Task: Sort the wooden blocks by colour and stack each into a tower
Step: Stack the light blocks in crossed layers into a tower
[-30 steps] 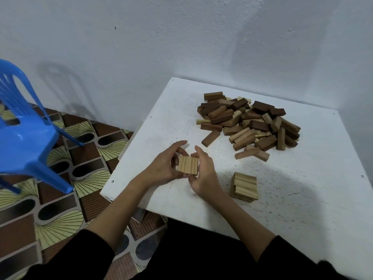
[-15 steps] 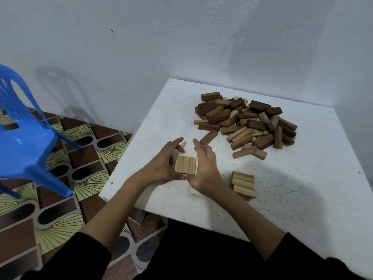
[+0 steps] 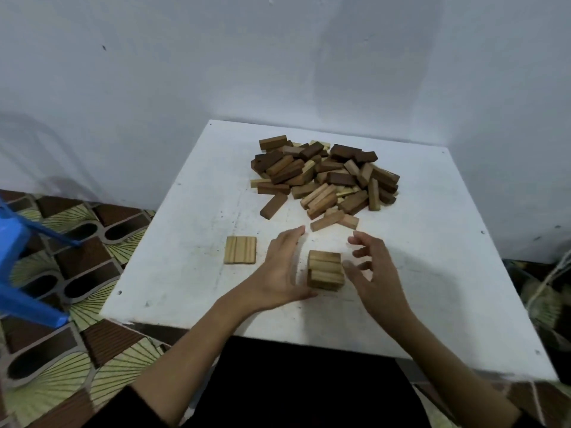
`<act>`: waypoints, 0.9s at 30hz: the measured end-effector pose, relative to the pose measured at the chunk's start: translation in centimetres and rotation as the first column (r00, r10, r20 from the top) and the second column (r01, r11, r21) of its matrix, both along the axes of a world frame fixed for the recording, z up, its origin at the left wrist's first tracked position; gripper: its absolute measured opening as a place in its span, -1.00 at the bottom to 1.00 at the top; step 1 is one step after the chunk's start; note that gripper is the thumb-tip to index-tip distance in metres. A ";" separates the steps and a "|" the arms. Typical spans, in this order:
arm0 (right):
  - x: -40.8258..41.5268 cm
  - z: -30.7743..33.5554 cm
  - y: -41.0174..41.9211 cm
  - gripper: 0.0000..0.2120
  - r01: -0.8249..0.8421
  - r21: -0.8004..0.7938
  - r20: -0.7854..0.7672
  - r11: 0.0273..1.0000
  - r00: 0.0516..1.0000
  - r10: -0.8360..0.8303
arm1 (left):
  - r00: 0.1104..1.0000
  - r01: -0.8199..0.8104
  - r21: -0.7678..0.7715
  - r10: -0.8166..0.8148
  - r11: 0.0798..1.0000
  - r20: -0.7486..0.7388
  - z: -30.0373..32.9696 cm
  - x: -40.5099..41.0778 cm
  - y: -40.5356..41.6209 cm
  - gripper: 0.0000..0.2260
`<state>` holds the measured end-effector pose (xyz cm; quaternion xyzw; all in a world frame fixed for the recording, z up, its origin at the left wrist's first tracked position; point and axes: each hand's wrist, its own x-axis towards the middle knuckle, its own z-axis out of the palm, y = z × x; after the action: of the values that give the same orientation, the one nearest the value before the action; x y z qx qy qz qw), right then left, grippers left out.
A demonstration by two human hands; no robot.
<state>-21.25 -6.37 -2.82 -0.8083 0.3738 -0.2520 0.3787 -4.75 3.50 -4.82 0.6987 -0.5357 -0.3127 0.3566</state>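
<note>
Light stack (image 3: 326, 270) is flanked by spread, empty left hand (image 3: 282, 267) and right hand (image 3: 372, 267). Light-tower building is judged underway. Next, the flat trio (image 3: 240, 250) must be lifted on squarely.

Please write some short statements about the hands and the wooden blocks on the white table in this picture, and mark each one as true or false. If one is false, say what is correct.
1. The small stack of light blocks stands between the left hand and the right hand. True.
2. The right hand grips a block. False: its fingers are spread and hold nothing.
3. A flat row of light blocks lies on the table to the left of the left hand. True.
4. The loose pile of blocks holds only dark blocks. False: light and dark blocks are mixed there.
5. The pile lies nearer to the person than the small stack. False: it lies farther, toward the wall.
</note>
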 end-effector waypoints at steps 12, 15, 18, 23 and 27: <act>-0.7 -4.4 1.9 -0.08 -0.152 -0.163 -0.438 0.975 0.897 0.066 | 0.925 -0.054 -0.035 0.063 0.998 0.374 -2.5 -3.8 0.4 -0.15; -0.6 -4.4 1.9 -0.05 -0.157 -0.170 -0.476 0.973 0.877 0.058 | 0.901 -0.055 -0.034 0.065 0.998 0.428 -2.7 -4.0 0.4 -0.20; -0.6 -4.4 2.0 -0.03 -0.160 -0.181 -0.492 0.970 0.869 0.052 | 0.892 -0.056 -0.021 0.059 0.998 0.448 -2.8 -4.1 0.3 -0.23; -0.6 -4.4 2.1 -0.10 -0.173 -0.197 -0.504 0.965 0.862 0.052 | 0.887 -0.051 -0.015 0.052 0.999 0.458 -2.9 -4.2 0.4 -0.24; -0.6 -4.8 2.0 -0.03 -0.178 -0.203 -0.515 0.963 0.856 0.050 | 0.885 -0.049 -0.037 0.060 0.998 0.461 -2.9 -4.2 0.4 -0.23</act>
<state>-21.82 -4.39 -7.57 -0.9070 0.3772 -0.0522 0.1800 -8.95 3.86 -7.72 0.7634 -0.5890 -0.1211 0.2361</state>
